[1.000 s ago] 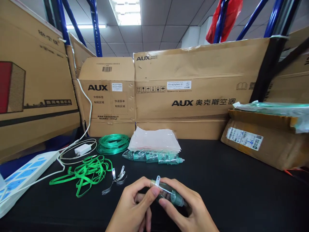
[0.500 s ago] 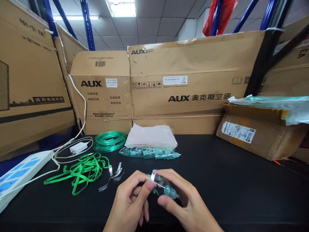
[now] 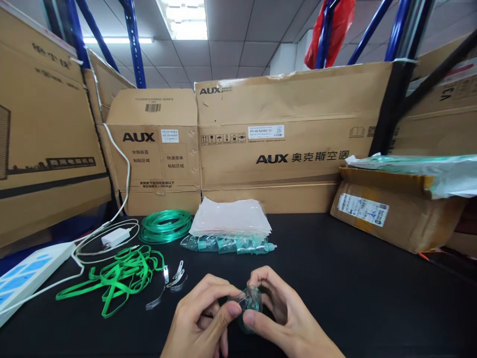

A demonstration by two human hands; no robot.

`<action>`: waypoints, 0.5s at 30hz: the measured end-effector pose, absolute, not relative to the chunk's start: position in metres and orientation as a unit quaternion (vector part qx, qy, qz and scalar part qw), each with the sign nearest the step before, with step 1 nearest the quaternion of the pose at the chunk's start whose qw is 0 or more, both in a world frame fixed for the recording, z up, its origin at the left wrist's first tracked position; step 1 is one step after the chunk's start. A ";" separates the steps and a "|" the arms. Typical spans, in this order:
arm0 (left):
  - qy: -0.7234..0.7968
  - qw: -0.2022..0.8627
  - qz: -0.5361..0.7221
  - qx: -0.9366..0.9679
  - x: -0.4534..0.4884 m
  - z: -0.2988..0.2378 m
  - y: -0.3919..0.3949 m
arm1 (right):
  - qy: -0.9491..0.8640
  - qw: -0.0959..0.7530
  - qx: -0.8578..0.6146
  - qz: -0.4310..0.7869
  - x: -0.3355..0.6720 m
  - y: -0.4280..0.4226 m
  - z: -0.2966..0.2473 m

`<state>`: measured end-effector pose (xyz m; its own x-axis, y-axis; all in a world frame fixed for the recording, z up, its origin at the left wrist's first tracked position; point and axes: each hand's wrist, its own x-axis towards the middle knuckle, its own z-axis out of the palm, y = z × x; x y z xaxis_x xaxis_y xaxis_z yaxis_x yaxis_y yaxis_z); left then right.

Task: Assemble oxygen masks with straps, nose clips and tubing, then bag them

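Between my hands, low in the middle of the view, is a clear green plastic oxygen mask [image 3: 250,301]. My left hand [image 3: 206,313] pinches its left edge between thumb and bent fingers. On the other side my right hand [image 3: 279,313] grips it, thumb in front and fingers curled over the top. Fingers cover much of the mask. Bent metal nose clips [image 3: 178,275] lie on the black table to the left of my hands. Beyond them is a tangle of green elastic strap [image 3: 126,278].
A row of clear green masks [image 3: 227,244] lies before a stack of white sheets [image 3: 231,217]. Left of it is coiled green tubing [image 3: 166,226], then a white adapter [image 3: 115,237] and power strip [image 3: 35,271]. An open cardboard box [image 3: 395,211] stands right; large cartons [image 3: 290,109] wall the back.
The mask has been turned in my hands; its nozzle and the metal strip on it no longer show. My right fingers have curled higher over it. The view has tilted slightly upward.
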<state>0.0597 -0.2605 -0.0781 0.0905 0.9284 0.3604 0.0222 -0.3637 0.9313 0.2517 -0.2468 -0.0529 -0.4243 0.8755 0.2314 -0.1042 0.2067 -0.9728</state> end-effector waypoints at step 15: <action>0.368 0.455 0.573 0.573 0.060 -0.073 -0.261 | -0.624 0.454 -0.296 0.563 0.255 -0.239 -0.056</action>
<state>0.0597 -0.2608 -0.0731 0.0721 0.9442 0.3215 -0.0996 -0.3139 0.9442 0.2553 -0.2388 -0.0559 -0.4124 0.8810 0.2318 -0.1415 0.1895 -0.9716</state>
